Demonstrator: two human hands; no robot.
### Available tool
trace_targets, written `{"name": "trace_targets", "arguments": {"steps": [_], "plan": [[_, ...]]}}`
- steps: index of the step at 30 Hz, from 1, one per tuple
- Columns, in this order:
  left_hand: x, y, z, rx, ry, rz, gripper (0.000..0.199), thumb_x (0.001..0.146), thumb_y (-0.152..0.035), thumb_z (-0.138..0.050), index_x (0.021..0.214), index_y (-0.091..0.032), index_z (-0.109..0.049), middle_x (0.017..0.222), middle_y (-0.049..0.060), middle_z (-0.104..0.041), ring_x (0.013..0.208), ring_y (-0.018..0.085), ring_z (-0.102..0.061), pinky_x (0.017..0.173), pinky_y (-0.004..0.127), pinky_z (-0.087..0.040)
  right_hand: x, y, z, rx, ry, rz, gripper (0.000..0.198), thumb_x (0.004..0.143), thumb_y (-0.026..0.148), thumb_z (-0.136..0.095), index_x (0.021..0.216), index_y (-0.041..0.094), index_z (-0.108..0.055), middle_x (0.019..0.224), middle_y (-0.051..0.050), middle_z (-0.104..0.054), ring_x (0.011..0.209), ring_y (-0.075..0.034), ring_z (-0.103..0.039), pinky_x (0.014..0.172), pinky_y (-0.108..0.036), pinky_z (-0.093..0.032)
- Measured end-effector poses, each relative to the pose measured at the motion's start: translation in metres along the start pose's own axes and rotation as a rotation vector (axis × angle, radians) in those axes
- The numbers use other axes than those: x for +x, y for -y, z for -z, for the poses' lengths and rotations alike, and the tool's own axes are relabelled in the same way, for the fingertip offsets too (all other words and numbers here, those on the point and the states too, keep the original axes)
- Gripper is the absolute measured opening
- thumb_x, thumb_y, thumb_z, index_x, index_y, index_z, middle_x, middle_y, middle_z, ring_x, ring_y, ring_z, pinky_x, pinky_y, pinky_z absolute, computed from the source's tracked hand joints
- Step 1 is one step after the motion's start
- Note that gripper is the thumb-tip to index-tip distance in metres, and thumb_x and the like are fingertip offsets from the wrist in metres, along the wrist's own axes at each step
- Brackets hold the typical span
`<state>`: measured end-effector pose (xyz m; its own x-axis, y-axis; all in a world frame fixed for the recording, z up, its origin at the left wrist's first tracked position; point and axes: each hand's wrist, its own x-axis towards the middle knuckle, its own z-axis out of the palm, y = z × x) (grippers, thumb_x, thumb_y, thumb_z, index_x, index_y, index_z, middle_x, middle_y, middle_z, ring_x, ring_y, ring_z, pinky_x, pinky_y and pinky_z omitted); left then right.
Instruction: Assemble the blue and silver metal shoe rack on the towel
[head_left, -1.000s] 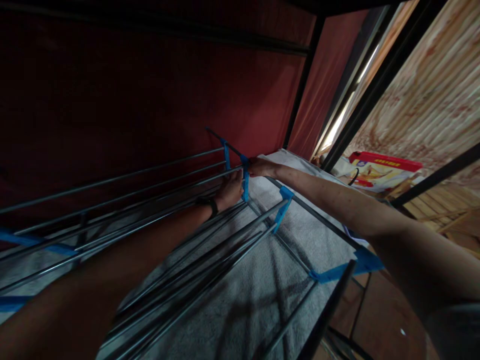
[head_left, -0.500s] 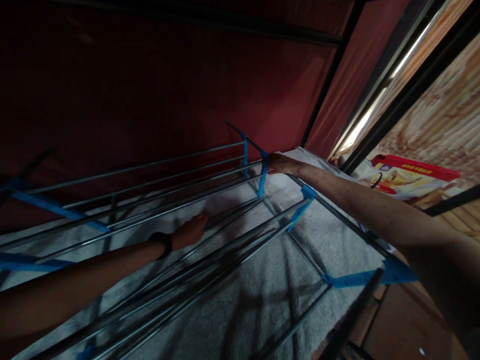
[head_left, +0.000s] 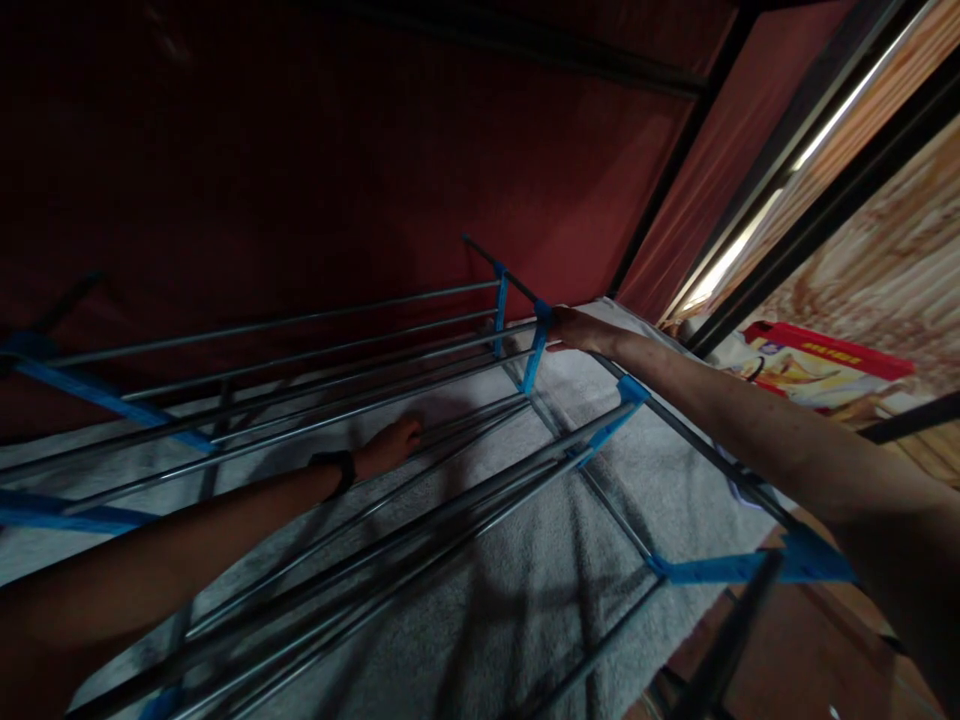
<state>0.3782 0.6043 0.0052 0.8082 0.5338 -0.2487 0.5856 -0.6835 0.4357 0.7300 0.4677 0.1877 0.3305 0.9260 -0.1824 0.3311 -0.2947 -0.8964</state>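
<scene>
A rack of thin metal tubes with blue plastic joints (head_left: 538, 350) lies across a pale towel-like cloth (head_left: 517, 560). My left hand (head_left: 388, 446), with a black band at the wrist, reaches in among the tubes. Its fingers are curled closed around a metal tube (head_left: 472, 422) low in the rack's middle. My right hand (head_left: 574, 328) wraps the far end of the rack, where a dark end bar meets a blue joint; part of its fingers is hidden behind the joint. Another blue joint (head_left: 628, 392) sits nearer on the same end bar.
A dark red panel (head_left: 337, 180) with dark frame bars stands close behind the rack. At right, a red and yellow box (head_left: 825, 360) lies beyond my right forearm, near a ridged, stained wall (head_left: 885, 220). Brown floor (head_left: 810, 650) shows past the cloth's edge.
The rack's far end and my right hand appear slightly farther right, partly from a small shift of the view. My left hand has turned a little and sits slightly higher, still closed.
</scene>
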Motion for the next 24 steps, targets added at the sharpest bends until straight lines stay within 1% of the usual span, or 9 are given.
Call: {"name": "trace_targets", "arguments": {"steps": [4, 8, 11, 14, 19, 24], "plan": [[0.002, -0.001, -0.004, -0.038, -0.026, 0.007, 0.01, 0.09, -0.025, -0.042, 0.086, -0.019, -0.049, 0.095, 0.007, -0.059, 0.085, 0.021, -0.053, 0.079, 0.034, -0.041, 0.003, -0.001, -0.001, 0.043, -0.01, -0.013, 0.033, 0.075, -0.001, -0.069, 0.098, 0.019, -0.056, 0.093, -0.001, -0.065, 0.08, -0.011, -0.063, 0.081, -0.026, -0.059], [0.004, 0.002, -0.004, -0.071, -0.011, 0.014, 0.011, 0.089, -0.025, -0.04, 0.085, -0.02, -0.049, 0.09, 0.006, -0.057, 0.084, 0.021, -0.052, 0.076, 0.035, -0.04, 0.016, -0.008, -0.001, -0.014, -0.056, -0.045, 0.03, 0.07, -0.002, -0.066, 0.089, 0.019, -0.056, 0.079, 0.002, -0.061, 0.073, -0.01, -0.06, 0.079, -0.023, -0.057], [0.005, 0.004, -0.003, -0.096, 0.007, 0.006, 0.012, 0.09, -0.026, -0.04, 0.088, -0.02, -0.051, 0.092, 0.006, -0.058, 0.085, 0.021, -0.052, 0.078, 0.035, -0.041, 0.024, -0.012, 0.0, -0.058, -0.082, -0.054, 0.029, 0.068, 0.0, -0.067, 0.085, 0.02, -0.055, 0.071, 0.004, -0.057, 0.071, -0.01, -0.058, 0.077, -0.022, -0.056], [0.005, 0.006, -0.001, -0.12, 0.026, -0.015, 0.015, 0.09, -0.028, -0.04, 0.089, -0.019, -0.052, 0.095, 0.006, -0.06, 0.088, 0.021, -0.052, 0.081, 0.035, -0.041, 0.025, -0.013, 0.0, -0.058, -0.08, -0.041, 0.029, 0.068, 0.001, -0.067, 0.084, 0.02, -0.054, 0.073, 0.004, -0.057, 0.072, -0.011, -0.059, 0.078, -0.023, -0.056], [0.007, 0.01, 0.0, -0.159, 0.043, -0.031, 0.018, 0.09, -0.029, -0.041, 0.092, -0.018, -0.054, 0.095, 0.006, -0.06, 0.091, 0.022, -0.052, 0.083, 0.036, -0.042, 0.02, -0.011, -0.001, -0.059, -0.077, -0.04, 0.03, 0.068, 0.001, -0.07, 0.082, 0.022, -0.053, 0.081, 0.001, -0.062, 0.078, -0.014, -0.062, 0.083, -0.026, -0.056], [0.007, 0.014, 0.0, -0.201, 0.051, -0.038, 0.022, 0.09, -0.033, -0.041, 0.094, -0.018, -0.056, 0.096, 0.006, -0.061, 0.09, 0.022, -0.053, 0.084, 0.035, -0.042, 0.022, -0.013, -0.001, -0.051, -0.074, -0.025, 0.029, 0.069, 0.003, -0.068, 0.085, 0.022, -0.054, 0.077, 0.001, -0.061, 0.075, -0.014, -0.061, 0.077, -0.025, -0.058]]}}
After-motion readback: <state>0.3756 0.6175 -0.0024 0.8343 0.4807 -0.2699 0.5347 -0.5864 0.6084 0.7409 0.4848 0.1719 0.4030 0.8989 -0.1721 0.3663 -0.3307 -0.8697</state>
